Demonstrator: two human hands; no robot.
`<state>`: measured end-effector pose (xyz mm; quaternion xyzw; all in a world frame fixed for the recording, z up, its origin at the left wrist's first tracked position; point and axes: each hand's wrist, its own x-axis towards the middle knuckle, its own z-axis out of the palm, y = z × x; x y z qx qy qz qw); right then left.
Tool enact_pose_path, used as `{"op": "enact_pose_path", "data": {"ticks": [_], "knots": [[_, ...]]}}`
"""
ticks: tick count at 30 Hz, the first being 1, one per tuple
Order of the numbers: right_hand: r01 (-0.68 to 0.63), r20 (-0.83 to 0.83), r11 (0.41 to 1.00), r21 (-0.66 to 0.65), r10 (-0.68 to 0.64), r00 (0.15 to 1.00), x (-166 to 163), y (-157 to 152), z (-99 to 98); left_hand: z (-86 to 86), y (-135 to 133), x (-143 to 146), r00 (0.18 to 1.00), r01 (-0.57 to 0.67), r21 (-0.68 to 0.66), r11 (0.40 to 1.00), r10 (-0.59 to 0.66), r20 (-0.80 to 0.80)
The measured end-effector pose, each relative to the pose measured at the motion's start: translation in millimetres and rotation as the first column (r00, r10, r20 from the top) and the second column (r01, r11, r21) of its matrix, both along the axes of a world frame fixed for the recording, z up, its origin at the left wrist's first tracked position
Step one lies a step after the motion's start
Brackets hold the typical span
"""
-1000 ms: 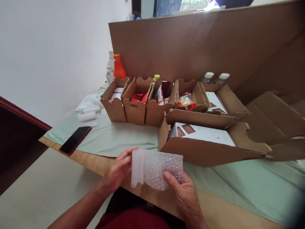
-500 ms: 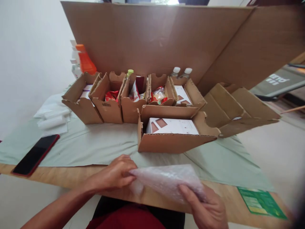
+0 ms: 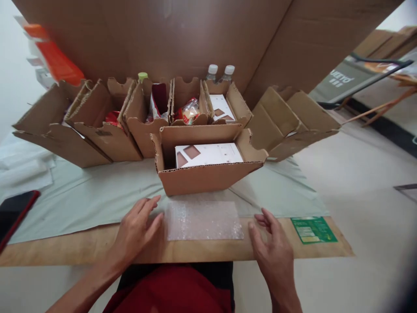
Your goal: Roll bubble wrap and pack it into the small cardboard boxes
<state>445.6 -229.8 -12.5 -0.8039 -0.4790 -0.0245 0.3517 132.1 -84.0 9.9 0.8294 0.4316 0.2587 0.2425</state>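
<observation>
A sheet of bubble wrap (image 3: 204, 220) lies flat at the table's front edge, half on the pale green cover (image 3: 97, 195). My left hand (image 3: 137, 230) rests open just left of the sheet, fingertips at its edge. My right hand (image 3: 273, 248) hovers open just right of it, holding nothing. Right behind the sheet stands an open cardboard box (image 3: 205, 176) with a white carton (image 3: 208, 154) inside.
A row of open cardboard boxes (image 3: 107, 130) with snack packets stands behind, and folded cardboard (image 3: 293, 121) lies to the right. An orange bottle (image 3: 55, 61) and two clear bottles (image 3: 220, 74) stand at the back. A phone (image 3: 14, 213) lies at left, a green label (image 3: 313, 229) at right.
The bubble wrap, held up in both hands before, now lies flat on the table. Both hands have let go of it and opened beside it. The view has swung right.
</observation>
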Motion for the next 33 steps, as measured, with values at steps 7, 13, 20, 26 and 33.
{"op": "enact_pose_path", "data": {"ticks": [7,13,20,26,33], "knots": [[-0.588,0.059,0.801,-0.116,0.596,0.8,-99,61,5.7,-7.8,-13,36,0.948,0.268,-0.002,0.964,-0.264,-0.177],[-0.461,0.214,0.852,-0.25,0.512,0.832,-47,32,-26.9,-27.0,1,37,0.922,0.243,-0.089,0.966,-0.258,-0.288],[-0.167,0.384,0.984,-0.064,0.179,0.906,27,2,-19.3,-17.4,9,34,0.946,0.234,-0.163,0.958,-0.263,-0.191],[-0.199,0.327,0.969,-0.147,0.237,0.915,3,46,-27.4,-12.0,14,41,0.929,0.004,-0.086,0.996,-0.036,-0.369],[-0.364,0.239,0.927,-0.087,0.374,0.896,-1,44,-1.6,-0.6,-5,27,0.967,0.018,-0.185,0.983,-0.064,-0.247]]}}
